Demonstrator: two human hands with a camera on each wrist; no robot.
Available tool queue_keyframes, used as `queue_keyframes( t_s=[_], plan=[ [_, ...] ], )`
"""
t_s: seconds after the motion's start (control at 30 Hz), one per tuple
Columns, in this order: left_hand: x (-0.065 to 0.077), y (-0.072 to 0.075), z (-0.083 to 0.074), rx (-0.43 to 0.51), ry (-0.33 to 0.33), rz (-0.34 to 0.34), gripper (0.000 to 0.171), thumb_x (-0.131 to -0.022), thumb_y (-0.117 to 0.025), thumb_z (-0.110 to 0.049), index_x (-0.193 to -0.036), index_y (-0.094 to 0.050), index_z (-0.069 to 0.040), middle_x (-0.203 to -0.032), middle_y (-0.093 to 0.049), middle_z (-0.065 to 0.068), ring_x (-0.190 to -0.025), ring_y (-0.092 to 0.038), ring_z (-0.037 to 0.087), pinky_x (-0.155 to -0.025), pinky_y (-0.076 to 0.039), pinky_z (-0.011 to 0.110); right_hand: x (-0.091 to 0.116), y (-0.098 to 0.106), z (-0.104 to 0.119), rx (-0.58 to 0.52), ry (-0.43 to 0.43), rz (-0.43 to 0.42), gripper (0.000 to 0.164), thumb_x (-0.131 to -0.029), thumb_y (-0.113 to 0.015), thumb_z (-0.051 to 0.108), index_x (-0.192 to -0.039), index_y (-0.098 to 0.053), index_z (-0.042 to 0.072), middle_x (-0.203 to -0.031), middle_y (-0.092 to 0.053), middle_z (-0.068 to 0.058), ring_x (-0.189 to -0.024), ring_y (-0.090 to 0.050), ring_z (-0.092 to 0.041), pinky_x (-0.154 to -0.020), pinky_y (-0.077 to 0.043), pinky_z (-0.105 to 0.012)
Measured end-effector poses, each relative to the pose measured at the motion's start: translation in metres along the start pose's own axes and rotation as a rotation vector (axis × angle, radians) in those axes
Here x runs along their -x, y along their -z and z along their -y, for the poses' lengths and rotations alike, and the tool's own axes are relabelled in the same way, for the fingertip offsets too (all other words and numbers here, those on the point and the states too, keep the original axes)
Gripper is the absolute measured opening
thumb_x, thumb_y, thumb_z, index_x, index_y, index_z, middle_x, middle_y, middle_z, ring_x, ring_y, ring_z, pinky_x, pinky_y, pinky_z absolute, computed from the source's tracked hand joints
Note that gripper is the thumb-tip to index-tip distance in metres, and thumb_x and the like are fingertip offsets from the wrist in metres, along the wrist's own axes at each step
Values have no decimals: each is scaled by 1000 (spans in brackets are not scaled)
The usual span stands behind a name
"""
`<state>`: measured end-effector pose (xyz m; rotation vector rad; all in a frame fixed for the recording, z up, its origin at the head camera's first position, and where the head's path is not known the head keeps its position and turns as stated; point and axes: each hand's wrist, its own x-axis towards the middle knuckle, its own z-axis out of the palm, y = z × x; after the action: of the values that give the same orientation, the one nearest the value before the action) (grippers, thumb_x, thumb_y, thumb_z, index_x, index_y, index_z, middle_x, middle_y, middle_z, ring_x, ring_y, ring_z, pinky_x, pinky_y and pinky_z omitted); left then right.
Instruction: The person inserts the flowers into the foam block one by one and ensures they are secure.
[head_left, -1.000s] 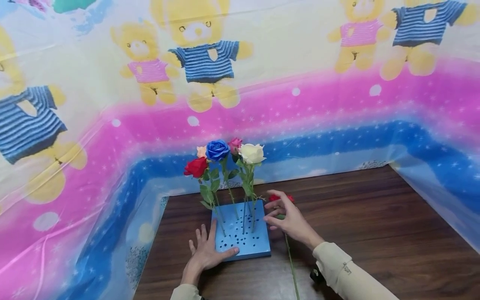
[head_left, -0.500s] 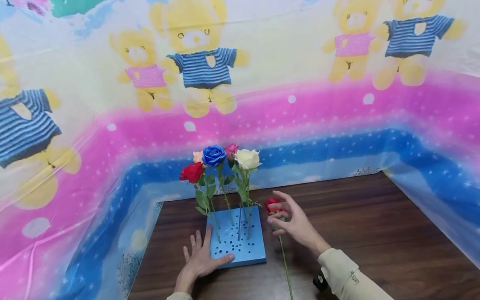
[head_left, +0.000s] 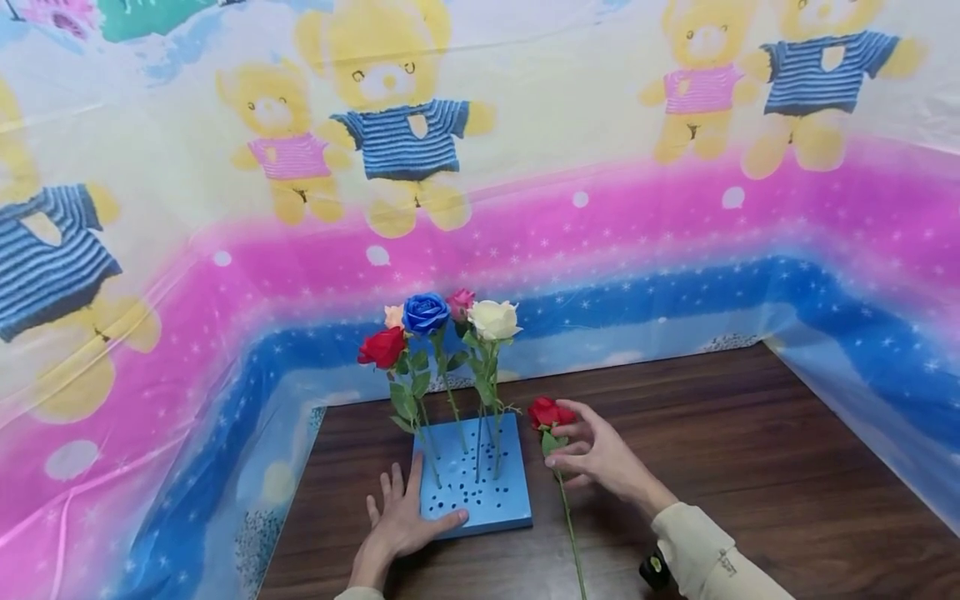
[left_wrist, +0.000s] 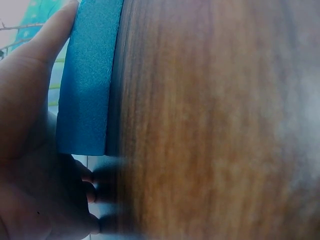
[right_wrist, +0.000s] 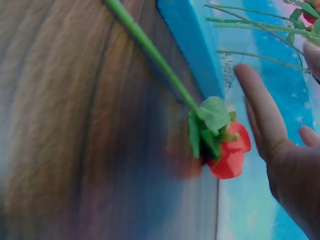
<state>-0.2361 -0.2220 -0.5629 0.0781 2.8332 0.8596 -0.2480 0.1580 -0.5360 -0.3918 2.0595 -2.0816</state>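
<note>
My left hand (head_left: 397, 517) rests at the near left corner of a light blue foam block (head_left: 519, 505) full of small holes. Its thumb lies along the block's front edge, fingers spread; the left wrist view shows the block's blue side (left_wrist: 87, 95) by the thumb. Artificial roses stand upright in the block: red (head_left: 382, 347), blue (head_left: 426, 312), white (head_left: 494, 320), pink (head_left: 461, 302) and peach (head_left: 393, 316). To the block's right lies another red rose (head_left: 546, 412). My right hand (head_left: 607, 458) hovers over its upper stem, fingers loosely bent; the right wrist view shows a gap between hand and rose (right_wrist: 232, 157).
Beneath everything is a dark wood-grain table (head_left: 712, 442). A small black object (head_left: 655, 568) is beside the right sleeve (head_left: 701, 546). Behind the table hangs a printed teddy-bear cloth (head_left: 645, 208), and its lower part meets the table's back edge.
My right hand has shifted right and down along the lying red rose, leaving more of its bloom visible. The left hand keeps its place on the block. The head view has tilted slightly.
</note>
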Motion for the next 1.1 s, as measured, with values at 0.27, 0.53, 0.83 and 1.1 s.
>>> queue_keyframes(
  t_s=[0.27,0.53,0.83,1.1],
  plan=[
    [1,1,-1,3,1,3,139,-84,-82,-80,-181,-6,-15,-178,1,43,-165,8,63,-121,7,89,14,3,-13,-17,-112,2,105,-91,-95,13,-175,-31,14,-155,-54,-36,-116,-77,-37,-79,-68,-60],
    [0,1,-1,-2,6,3,139,-84,-82,-80,-181,-7,-14,-178,0,43,-165,7,64,-121,6,89,29,0,-21,-61,-173,-39,100,-91,-94,11,-172,-34,7,-150,-57,-38,-109,-79,-41,-74,-68,-62],
    [1,1,-1,4,10,3,140,-84,-82,-80,-181,-8,-13,-177,-1,44,-165,7,64,-121,6,90,46,-7,-27,40,-269,-69,95,-91,-96,14,-166,-40,-4,-132,-65,-31,-101,-78,-33,-67,-68,-53],
    [-2,-3,2,20,10,5,140,-84,-81,-81,-181,-9,-13,-178,0,43,-165,9,64,-120,9,89,49,-20,-23,156,-319,-103,72,-89,-93,3,-149,-56,-12,-118,-61,-23,-88,-74,-29,-59,-67,-45]
  ],
)
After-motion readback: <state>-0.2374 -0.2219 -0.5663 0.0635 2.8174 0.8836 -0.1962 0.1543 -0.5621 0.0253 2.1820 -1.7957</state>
